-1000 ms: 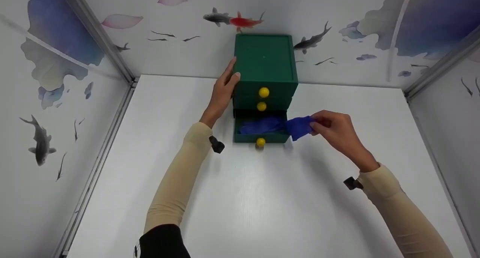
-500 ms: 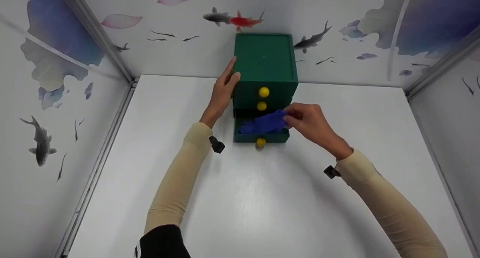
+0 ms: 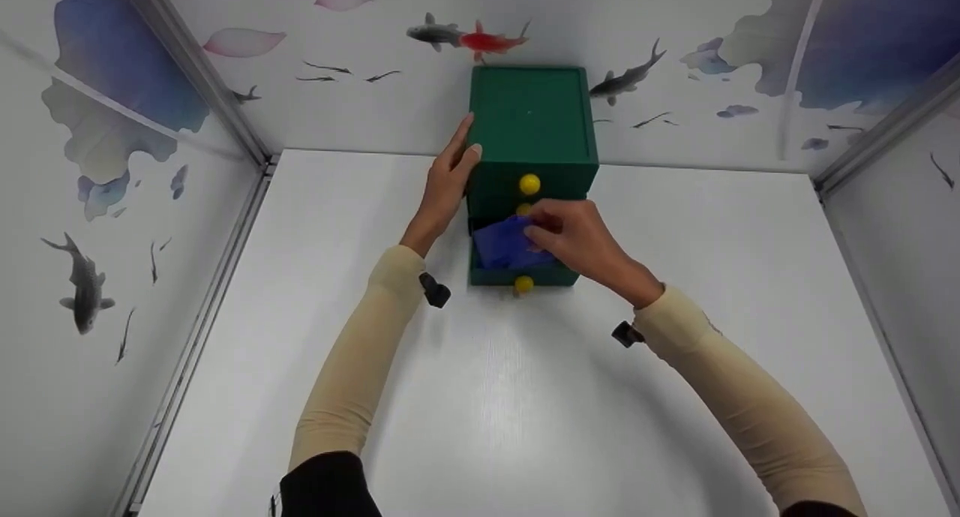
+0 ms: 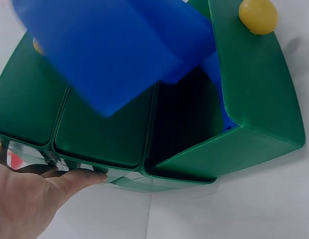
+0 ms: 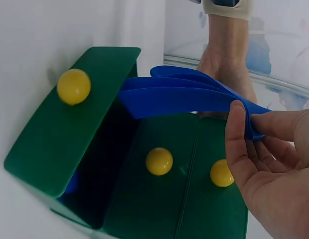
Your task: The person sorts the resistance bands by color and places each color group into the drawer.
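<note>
A green drawer cabinet with yellow knobs stands against the back wall, its bottom drawer pulled out. My left hand rests along the cabinet's left side, fingers straight and thumb near the front edge. Above the open drawer, my right hand pinches a soft blue band between thumb and fingers. In the right wrist view the band hangs in folded layers from the fingertips toward the drawer. More blue material shows down inside the drawer in both wrist views. The two upper drawers are closed.
The white tabletop stretches out in front of the cabinet. White walls painted with fish enclose the back and sides, joined by metal corner strips. Small black cameras sit on both wrists.
My right hand has moved left from beside the drawer to above it, bringing the pinched end of the blue band over the drawer. My left hand has stayed against the cabinet.
</note>
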`<state>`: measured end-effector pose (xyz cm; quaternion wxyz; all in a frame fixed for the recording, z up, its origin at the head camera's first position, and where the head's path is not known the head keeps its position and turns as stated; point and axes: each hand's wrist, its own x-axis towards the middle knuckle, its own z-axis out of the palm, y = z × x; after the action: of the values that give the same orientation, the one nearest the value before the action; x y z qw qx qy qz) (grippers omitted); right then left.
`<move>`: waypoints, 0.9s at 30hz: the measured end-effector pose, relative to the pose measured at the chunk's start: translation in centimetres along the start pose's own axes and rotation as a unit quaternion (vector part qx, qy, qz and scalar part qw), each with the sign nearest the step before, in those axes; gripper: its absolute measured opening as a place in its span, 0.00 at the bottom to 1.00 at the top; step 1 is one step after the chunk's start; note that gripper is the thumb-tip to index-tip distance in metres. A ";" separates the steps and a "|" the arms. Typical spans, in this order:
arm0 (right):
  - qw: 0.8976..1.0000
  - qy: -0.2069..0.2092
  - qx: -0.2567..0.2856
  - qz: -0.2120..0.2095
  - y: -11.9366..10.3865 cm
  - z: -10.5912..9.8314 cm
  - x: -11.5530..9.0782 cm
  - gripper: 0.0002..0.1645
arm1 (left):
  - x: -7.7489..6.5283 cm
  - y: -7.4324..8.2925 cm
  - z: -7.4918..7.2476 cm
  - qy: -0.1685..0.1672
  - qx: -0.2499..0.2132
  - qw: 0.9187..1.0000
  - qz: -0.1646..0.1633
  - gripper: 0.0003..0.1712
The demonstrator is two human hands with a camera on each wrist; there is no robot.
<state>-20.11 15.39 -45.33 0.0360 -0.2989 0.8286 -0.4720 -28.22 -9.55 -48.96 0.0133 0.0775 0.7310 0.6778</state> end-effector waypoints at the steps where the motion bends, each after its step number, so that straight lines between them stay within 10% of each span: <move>1: 1.000 0.000 0.007 0.000 -0.1 0.2 0.1 0.09 | 0.1 -0.2 0.0 0.001 0.001 1.000 0.000 0.36; 15: 0.999 -0.009 0.046 0.006 -0.3 2.4 1.0 0.10 | -0.5 0.9 0.2 -0.004 -0.007 1.000 0.002 0.36; 27: 0.994 0.031 0.069 0.083 5.6 2.2 0.8 0.10 | -1.1 1.7 0.0 -0.017 -0.025 0.999 0.016 0.37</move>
<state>-22.55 15.39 -50.85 0.0700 -0.2110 0.8170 -0.5320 -26.96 -9.61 -47.36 0.0167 0.1001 0.7122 0.6946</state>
